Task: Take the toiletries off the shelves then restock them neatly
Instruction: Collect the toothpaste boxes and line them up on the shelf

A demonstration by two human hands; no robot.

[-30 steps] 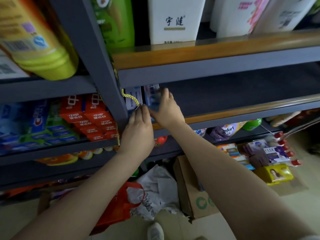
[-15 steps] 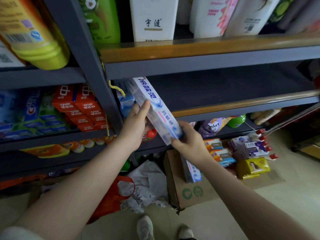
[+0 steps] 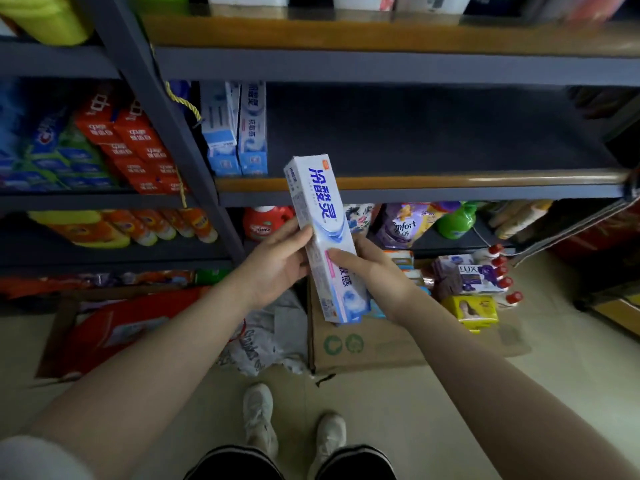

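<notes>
Toothpaste is what we hold: a long white and blue toothpaste box point(image 3: 323, 237) with blue lettering, standing nearly upright in front of the shelf edge point(image 3: 415, 183), its top end tilted a little to the left and reaching just level with that wooden edge. Our right hand point(image 3: 372, 275) wraps the lower half of the box, thumb across its printed face, fingers behind it. Our left hand point(image 3: 277, 261) is against the box's left side at mid-height, fingertips curled on the edge, so both hands grip it together.

Behind the shelf edge, at the left end of the dark shelf board, two matching toothpaste boxes point(image 3: 237, 133) stand on end side by side, touching each other and close to the grey upright post point(image 3: 173, 109). A yellow cord point(image 3: 181, 100) hangs on that post. Left of the post we see stacked red toothpaste boxes point(image 3: 128, 143) and blue ones beside them.

Below the shelf edge, a purple refill pouch point(image 3: 403, 225) and a green bottle point(image 3: 455, 220) lie on the lower shelf. On the floor under our hands sits a cardboard box point(image 3: 363, 344), with soap packs point(image 3: 467, 277) and a yellow pack point(image 3: 472, 310) to its right. Our white shoes point(image 3: 259, 414) show near the bottom.
</notes>
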